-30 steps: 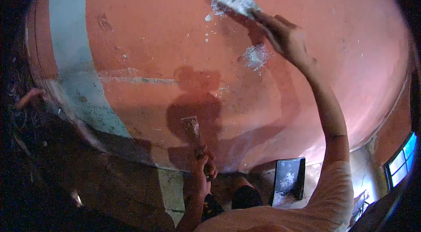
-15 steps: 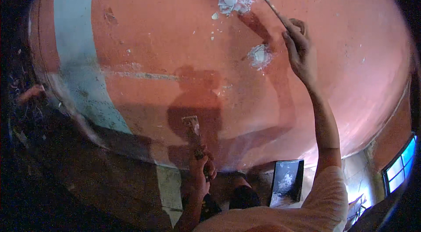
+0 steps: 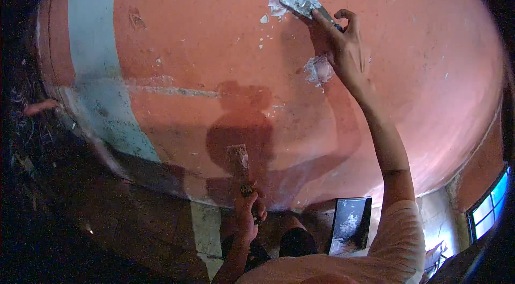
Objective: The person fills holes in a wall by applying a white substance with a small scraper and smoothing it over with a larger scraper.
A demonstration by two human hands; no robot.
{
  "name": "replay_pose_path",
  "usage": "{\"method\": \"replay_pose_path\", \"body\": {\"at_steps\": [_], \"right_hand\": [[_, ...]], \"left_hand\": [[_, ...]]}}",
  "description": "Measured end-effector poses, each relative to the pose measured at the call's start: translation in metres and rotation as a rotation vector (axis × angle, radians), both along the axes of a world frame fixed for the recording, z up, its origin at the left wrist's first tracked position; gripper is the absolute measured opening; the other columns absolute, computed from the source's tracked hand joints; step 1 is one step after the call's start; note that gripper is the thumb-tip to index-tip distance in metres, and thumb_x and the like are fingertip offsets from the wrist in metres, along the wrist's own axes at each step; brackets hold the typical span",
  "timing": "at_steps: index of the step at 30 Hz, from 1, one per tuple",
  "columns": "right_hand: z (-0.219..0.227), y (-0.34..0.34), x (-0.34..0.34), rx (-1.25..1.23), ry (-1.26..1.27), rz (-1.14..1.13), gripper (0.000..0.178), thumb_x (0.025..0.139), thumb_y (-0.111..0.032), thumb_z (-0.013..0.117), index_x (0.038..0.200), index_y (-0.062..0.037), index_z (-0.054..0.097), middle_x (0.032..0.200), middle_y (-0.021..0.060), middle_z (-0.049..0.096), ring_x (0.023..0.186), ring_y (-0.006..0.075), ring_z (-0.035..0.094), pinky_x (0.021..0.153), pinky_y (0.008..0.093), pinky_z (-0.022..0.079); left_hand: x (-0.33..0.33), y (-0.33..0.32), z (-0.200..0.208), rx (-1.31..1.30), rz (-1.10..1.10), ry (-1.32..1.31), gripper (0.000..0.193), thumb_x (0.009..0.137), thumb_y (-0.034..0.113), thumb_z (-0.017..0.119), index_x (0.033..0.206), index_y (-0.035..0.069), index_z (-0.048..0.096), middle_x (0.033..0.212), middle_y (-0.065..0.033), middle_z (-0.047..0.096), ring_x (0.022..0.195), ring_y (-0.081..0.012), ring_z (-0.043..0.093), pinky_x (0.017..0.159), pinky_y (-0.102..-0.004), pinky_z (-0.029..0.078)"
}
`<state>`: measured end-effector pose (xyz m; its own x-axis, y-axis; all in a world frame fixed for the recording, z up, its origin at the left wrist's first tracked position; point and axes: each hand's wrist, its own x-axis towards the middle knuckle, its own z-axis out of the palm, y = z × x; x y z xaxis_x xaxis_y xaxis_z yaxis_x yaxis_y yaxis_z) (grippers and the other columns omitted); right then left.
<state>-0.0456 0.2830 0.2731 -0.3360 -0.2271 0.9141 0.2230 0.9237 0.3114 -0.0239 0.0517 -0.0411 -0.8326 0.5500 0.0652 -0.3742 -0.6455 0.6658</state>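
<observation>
My right hand grips a putty knife, its wide blade smeared with white filler and laid against a white patch on the orange-red wall. Part of that patch is hidden under the blade. Just below the hand, a second, smaller filler patch shows on the wall. Low in front of me, my left hand is wrapped round the handle of another scraper. This scraper points upward, and its blade carries whitish residue.
A dark tray with white filler stands below the wall, right of my knees. At left a pale blue-grey stripe runs down the wall. A barred window sits at lower right. White specks dot the wall.
My right hand has turned and shifted slightly left, bringing the putty knife from edge-on to flat over the upper patch. The left hand and its scraper have barely moved.
</observation>
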Motion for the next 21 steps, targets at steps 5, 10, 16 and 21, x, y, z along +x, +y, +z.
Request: {"method": "replay_pose_path", "body": {"at_steps": [5,10,16,21], "right_hand": [[0.009,-0.002,-0.004,0.0,0.045,0.056,0.065,0.07,0.0,0.067,0.126,-0.0321,0.057,0.117,0.0104,0.048,0.074,0.0252,0.061,0.057,0.0364,0.05],[0.003,-0.001,-0.002,0.05,0.055,-0.078,0.062,0.072,0.0,0.066,0.125,-0.0315,0.057,0.117,0.0117,0.048,0.074,0.0259,0.062,0.056,0.0354,0.05],[-0.017,0.016,0.011,-0.017,0.079,-0.026,0.057,0.076,-0.001,0.065,0.125,-0.0309,0.058,0.109,0.0101,0.049,0.069,0.0225,0.06,0.051,0.0333,0.047],[-0.001,0.005,0.006,0.003,0.123,-0.036,0.054,0.078,-0.002,0.063,0.124,-0.0311,0.059,0.106,0.0093,0.05,0.064,0.02,0.058,0.049,0.0327,0.045]], "left_hand": [[-0.005,0.003,-0.023,-0.015,-0.082,-0.096,0.034,0.089,0.018,0.054,0.121,0.009,0.046,0.087,-0.004,0.056,0.046,-0.0087,0.042,0.04,-0.0253,0.036],[-0.004,0.001,-0.025,-0.018,-0.097,-0.096,0.034,0.09,0.02,0.054,0.12,0.009,0.046,0.087,-0.003,0.055,0.047,-0.0082,0.041,0.041,-0.0256,0.036],[-0.007,-0.001,-0.02,0.044,-0.15,-0.103,0.033,0.09,0.02,0.054,0.12,0.009,0.046,0.087,-0.0026,0.056,0.049,-0.0082,0.042,0.042,-0.0259,0.036],[-0.006,0.003,-0.019,-0.072,-0.097,-0.106,0.031,0.091,0.019,0.052,0.119,0.007,0.046,0.087,-0.0026,0.056,0.051,-0.0081,0.045,0.042,-0.0266,0.037]]}}
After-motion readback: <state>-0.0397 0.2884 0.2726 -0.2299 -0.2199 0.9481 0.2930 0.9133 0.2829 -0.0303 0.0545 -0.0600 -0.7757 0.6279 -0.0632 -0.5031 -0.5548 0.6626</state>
